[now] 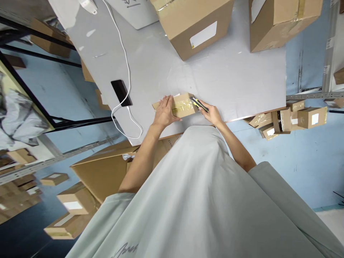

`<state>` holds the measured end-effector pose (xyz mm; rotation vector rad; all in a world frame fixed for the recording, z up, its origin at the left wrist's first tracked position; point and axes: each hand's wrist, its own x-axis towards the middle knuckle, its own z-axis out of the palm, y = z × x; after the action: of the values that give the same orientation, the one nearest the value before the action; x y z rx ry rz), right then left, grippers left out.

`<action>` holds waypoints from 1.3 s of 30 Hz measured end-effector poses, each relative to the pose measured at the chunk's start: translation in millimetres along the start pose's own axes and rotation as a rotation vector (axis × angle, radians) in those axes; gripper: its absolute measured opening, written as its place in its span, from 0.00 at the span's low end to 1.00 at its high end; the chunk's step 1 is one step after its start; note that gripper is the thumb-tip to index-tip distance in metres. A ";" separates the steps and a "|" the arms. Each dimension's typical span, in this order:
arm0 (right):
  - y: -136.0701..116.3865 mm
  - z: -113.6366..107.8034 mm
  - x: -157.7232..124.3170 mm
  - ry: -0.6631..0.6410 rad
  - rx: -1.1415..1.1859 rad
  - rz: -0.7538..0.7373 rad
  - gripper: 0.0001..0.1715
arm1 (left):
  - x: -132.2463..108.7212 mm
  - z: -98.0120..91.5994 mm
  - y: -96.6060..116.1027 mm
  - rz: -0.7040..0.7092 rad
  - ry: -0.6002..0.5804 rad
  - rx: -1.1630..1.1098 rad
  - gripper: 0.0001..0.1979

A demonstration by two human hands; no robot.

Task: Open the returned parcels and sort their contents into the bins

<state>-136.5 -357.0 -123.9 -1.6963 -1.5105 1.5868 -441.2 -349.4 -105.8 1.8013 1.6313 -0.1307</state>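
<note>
A small brown cardboard box, sealed with clear tape, lies on the white table near its front edge. My left hand rests flat on the box's left end, fingers stretched out, pressing it down. My right hand is closed round a black and yellow utility knife. The knife's tip meets the right end of the box at the tape.
A black phone with a white cable lies left of the box. Two large cardboard boxes stand at the table's far side. More boxes sit on the floor and on metal shelving around.
</note>
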 end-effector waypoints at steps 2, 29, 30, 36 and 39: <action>1.7 -3.4 -0.6 -0.042 0.027 0.007 0.39 | -0.2 -1.5 1.8 -0.013 -0.005 0.004 0.76; 108.9 -64.7 20.6 0.334 -0.399 0.112 0.21 | -65.5 22.6 -39.5 -0.142 0.310 -0.166 0.68; 105.7 -65.8 25.0 0.325 -0.418 0.124 0.21 | -69.0 23.0 -42.8 -0.140 0.326 -0.173 0.65; 47.6 -44.3 27.3 0.343 -0.559 -0.062 0.29 | -72.4 21.4 -40.9 -0.042 0.396 -0.142 0.42; 1.2 -14.9 23.7 0.124 -0.592 -0.367 0.25 | -68.1 20.8 -38.2 -0.006 0.375 -0.136 0.33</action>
<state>-127.8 -331.5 -131.9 -1.6134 -2.2133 0.8796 -482.2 -419.0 -102.9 1.7918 1.8502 0.3278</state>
